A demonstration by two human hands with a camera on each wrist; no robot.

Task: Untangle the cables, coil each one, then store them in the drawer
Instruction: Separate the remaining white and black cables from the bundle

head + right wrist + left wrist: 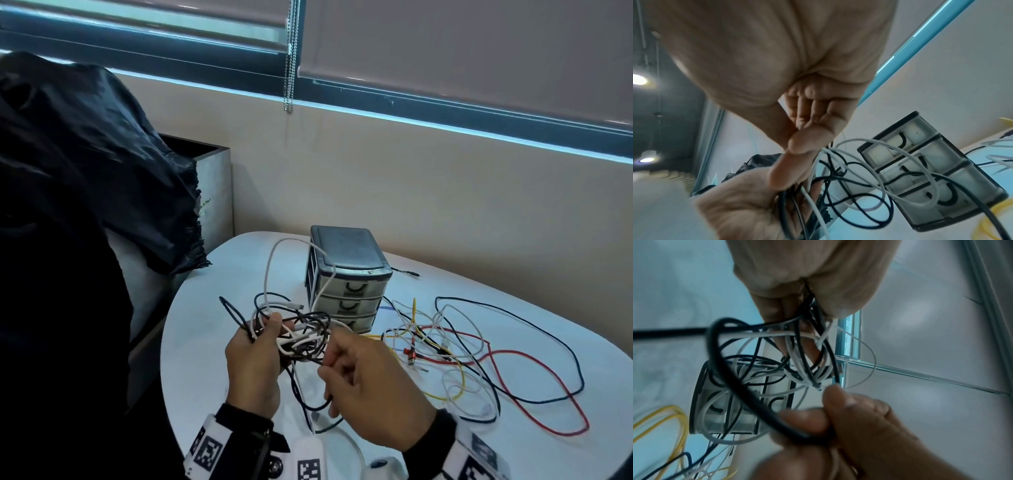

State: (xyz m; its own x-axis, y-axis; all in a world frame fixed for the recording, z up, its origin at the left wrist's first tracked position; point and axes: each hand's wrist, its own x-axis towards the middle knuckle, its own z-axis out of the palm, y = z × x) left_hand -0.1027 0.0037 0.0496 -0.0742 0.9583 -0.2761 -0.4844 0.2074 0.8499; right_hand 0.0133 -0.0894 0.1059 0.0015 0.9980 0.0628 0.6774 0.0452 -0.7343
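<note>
A tangle of black and white cables (303, 337) hangs above the white table (212, 370), gripped by my left hand (265, 330). One white cable (270, 263) loops up from it and over the drawer unit. My right hand (327, 365) is just right of the tangle, thumb and fingers pinching a black cable (748, 395) that loops out of it. In the left wrist view my left hand (807, 293) clamps the bundle and my right hand (830, 417) holds the black loop. The right wrist view shows my right hand (800, 129) pinched above my left hand (740, 203).
A small grey three-drawer unit (346, 284) stands behind the hands, all drawers closed. To the right, loose red, yellow, white and dark blue cables (479, 359) sprawl over the table. A black plastic bag (85, 164) fills the left side. A wall and window lie beyond.
</note>
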